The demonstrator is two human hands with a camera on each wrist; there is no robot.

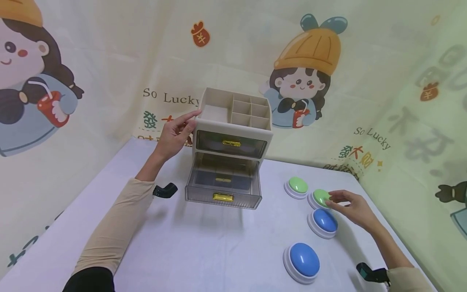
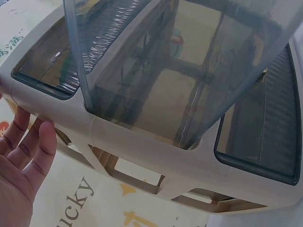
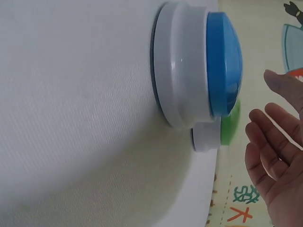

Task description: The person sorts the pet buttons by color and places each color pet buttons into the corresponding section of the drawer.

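Observation:
A cream desktop drawer organizer [image 1: 233, 125] stands at the back middle of the table. Its middle drawer [image 1: 223, 198], smoky and see-through with a gold handle, is pulled out. My left hand [image 1: 175, 136] rests its fingertips on the upper left side; in the left wrist view the fingers [image 2: 46, 142] lie against the cream side wall. My right hand [image 1: 352, 209] is over the right-hand green button [image 1: 321, 197], fingers loosely bent and holding nothing. A blue button [image 1: 325, 221] sits just in front of that one. In the right wrist view the fingers are apart from the blue button [image 3: 225, 66].
Another green button [image 1: 298, 185] stands further left, and a second blue button [image 1: 304, 259] nearer the front. The upper drawer [image 1: 231, 143] is closed; divided compartments [image 1: 251, 111] top the organizer. A printed cloth [image 1: 233, 52] hangs behind the white table [image 1: 204, 251].

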